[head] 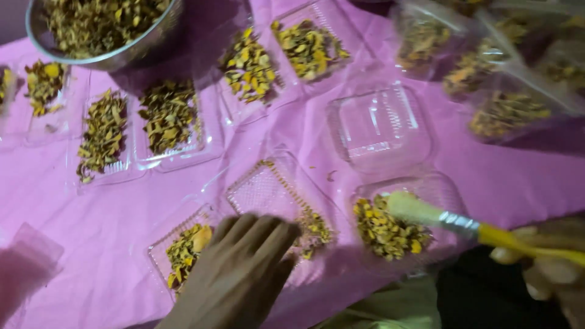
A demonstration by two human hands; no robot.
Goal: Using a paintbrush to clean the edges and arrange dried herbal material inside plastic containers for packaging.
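The right hand (pixel 548 268) is blurred and cut off by the right edge, its grip on the brush's yellow handle (pixel 524 240) unclear. The left hand (pixel 237 274) hides part of a clear tray (pixel 183 244). The steel bowl (pixel 103 58) runs past the top edge.

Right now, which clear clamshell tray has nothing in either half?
The clear clamshell tray right of centre, just above the tray under the brush. Both halves look bare; every other tray holds dried yellow-brown petals.

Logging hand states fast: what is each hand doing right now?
Left hand: open, fingers spread flat over a clear plastic clamshell tray with dried yellow petals, gripping nothing.
Right hand: closed on the yellow handle of a paintbrush.
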